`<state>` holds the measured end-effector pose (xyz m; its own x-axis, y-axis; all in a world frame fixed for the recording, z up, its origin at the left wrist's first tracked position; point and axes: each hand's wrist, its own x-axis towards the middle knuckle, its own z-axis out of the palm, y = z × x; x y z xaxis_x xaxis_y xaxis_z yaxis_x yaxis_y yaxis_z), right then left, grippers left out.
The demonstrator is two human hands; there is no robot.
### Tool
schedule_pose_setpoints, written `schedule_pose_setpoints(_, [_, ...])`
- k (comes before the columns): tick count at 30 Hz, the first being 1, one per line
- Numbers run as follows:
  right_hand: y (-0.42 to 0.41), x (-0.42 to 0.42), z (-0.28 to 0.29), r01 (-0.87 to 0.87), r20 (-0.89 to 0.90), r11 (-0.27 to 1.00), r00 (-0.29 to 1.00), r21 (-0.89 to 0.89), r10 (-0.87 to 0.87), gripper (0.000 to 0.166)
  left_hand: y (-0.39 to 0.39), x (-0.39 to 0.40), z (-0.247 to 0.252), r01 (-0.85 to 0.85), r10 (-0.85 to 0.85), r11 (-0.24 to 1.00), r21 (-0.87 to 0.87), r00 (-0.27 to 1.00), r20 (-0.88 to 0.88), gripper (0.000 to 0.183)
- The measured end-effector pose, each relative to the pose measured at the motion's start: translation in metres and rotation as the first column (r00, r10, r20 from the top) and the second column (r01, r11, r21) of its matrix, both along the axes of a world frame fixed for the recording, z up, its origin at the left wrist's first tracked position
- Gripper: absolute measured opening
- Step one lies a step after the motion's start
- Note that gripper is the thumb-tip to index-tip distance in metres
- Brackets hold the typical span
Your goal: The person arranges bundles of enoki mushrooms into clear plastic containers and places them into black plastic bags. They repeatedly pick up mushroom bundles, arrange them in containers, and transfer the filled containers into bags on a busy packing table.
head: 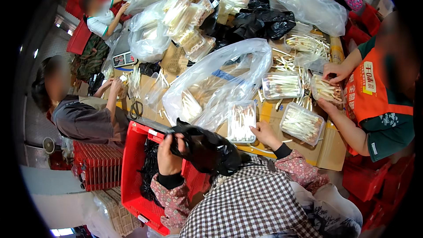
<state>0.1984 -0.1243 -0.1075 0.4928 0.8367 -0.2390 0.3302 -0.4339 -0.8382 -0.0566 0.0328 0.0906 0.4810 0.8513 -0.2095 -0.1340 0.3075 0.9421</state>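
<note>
In my left hand (170, 155) I grip the upper edge of a black plastic bag (210, 148), which hangs crumpled across my front, above a red plastic crate (132, 172). My right hand (266, 135) has its fingertips on the right edge of a clear plastic box (242, 122). That box is filled with pale slender stalks and lies on cardboard. To the right of this hand is another filled clear box (302, 124). Beyond the boxes spreads a large clear plastic bag (228, 69), with a bundle of stalks (190, 105) showing at its near left.
At the right, a co-worker's hands (330, 82) hold a box of stalks. Another person (89, 115) works at the left near scissors (136, 109) and a scale (124, 59). Stacked filled boxes (185, 16) and black bags (261, 23) lie farther back.
</note>
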Motion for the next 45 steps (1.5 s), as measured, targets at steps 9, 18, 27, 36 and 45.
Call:
schedule_pose_setpoints(9, [-0.031, 0.013, 0.11, 0.555, -0.803, 0.712, 0.595, 0.43, 0.021, 0.024, 0.001, 0.041, 0.028, -0.028, 0.021, 0.971, 0.238, 0.999, 0.034, 0.038])
schedule_pose_setpoints(18, [-0.041, 0.001, 0.142, 0.212, -1.0, 0.977, -0.017, -0.012, -0.009, 0.028, -0.026, 0.071, 0.022, 0.179, -0.176, 0.906, 0.383, 0.983, -0.044, 0.039])
schedule_pose_setpoints(27, [0.023, -0.026, 0.117, 0.516, -0.98, 0.851, 0.101, -0.096, -0.172, 0.023, -0.061, 0.072, -0.011, 0.604, -0.441, 0.664, 0.44, 0.792, -0.422, 0.035])
schedule_pose_setpoints(36, [0.017, -0.03, 0.125, 0.324, -0.994, 0.941, -0.079, -0.101, -0.08, 0.027, -0.053, 0.086, -0.006, 0.737, -0.597, 0.501, 0.453, 0.674, -0.436, 0.038])
schedule_pose_setpoints(45, [-0.003, -0.019, 0.123, 0.166, -0.981, 0.975, 0.152, 0.148, 0.123, 0.021, -0.056, 0.092, 0.014, 0.918, -0.891, 0.349, 0.188, 0.388, -0.237, 0.04])
